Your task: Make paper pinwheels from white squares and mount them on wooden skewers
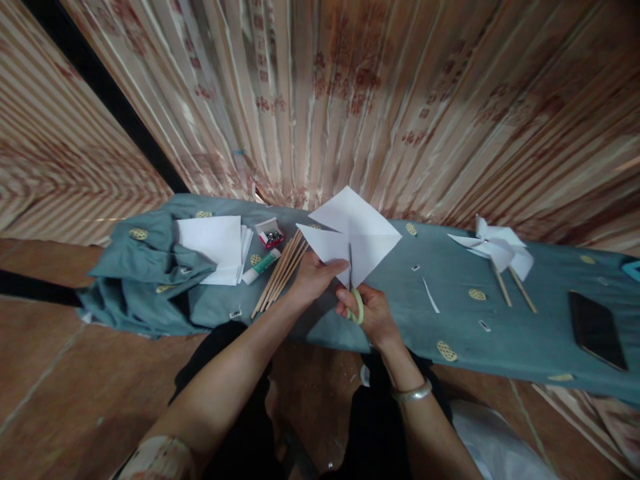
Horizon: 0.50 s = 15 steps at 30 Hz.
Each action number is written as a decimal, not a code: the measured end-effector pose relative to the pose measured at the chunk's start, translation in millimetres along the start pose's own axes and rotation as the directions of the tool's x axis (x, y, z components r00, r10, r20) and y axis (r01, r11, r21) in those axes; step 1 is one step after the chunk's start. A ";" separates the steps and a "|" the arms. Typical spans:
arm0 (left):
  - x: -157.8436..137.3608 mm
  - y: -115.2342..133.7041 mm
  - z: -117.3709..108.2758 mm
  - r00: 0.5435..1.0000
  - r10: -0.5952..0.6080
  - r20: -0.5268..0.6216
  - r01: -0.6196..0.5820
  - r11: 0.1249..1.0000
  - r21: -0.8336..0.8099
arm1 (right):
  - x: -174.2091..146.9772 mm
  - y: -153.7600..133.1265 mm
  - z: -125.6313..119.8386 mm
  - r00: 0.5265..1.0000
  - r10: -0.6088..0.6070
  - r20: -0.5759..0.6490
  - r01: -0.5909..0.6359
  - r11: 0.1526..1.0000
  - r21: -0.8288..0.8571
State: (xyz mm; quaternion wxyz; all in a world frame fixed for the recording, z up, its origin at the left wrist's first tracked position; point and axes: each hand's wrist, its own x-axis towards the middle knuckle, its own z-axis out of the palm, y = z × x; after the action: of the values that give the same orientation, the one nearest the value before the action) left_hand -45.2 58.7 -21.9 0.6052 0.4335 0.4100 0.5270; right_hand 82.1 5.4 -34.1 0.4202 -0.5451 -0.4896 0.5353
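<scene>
A square sheet of white paper (373, 230) is held corner-up over the cloth, with a slit open at its left corner. My left hand (316, 275) pinches the paper's lower left flap, thumb on top. In my right hand (375, 313) is a pair of scissors (358, 308) with pale green handles, fingers wrapped around the loops. The blades point away from me and lie on the paper's lower part, at a cut from the bottom corner. Just left of my left hand lie several thin wooden sticks (280, 273).
A green cloth (415, 333) covers the narrow table. At left are stacked white paper (213, 243), a glue stick (261, 266) and a small box of metal pins (271, 235). Rightward lie a paper strip (431, 295), white pinwheels (497, 247) on sticks and a phone (597, 330). Curtains (350, 100) hang behind.
</scene>
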 end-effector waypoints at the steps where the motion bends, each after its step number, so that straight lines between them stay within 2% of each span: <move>1: 0.3 -0.6 -0.4 1.000 -0.002 -0.001 0.002 1.000 -0.003 | 0.0 0.5 -0.1 1.000 0.002 -0.002 -0.002 1.000 -0.002; 9: 0.2 -7.6 -2.3 0.999 0.015 0.041 -0.015 1.000 -0.016 | 0.3 1.3 0.5 0.999 0.035 -0.024 -0.034 0.999 0.020; 15: -1.7 -8.9 -2.2 0.999 -0.004 0.052 0.006 0.999 -0.038 | -0.6 -2.9 -1.3 1.000 0.009 -0.015 -0.010 1.000 -0.020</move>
State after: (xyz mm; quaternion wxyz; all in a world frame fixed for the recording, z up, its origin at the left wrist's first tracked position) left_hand -45.0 56.6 -31.0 0.6253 0.4342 0.3850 0.5217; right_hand 83.2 5.4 -31.0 0.4158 -0.5556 -0.4892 0.5283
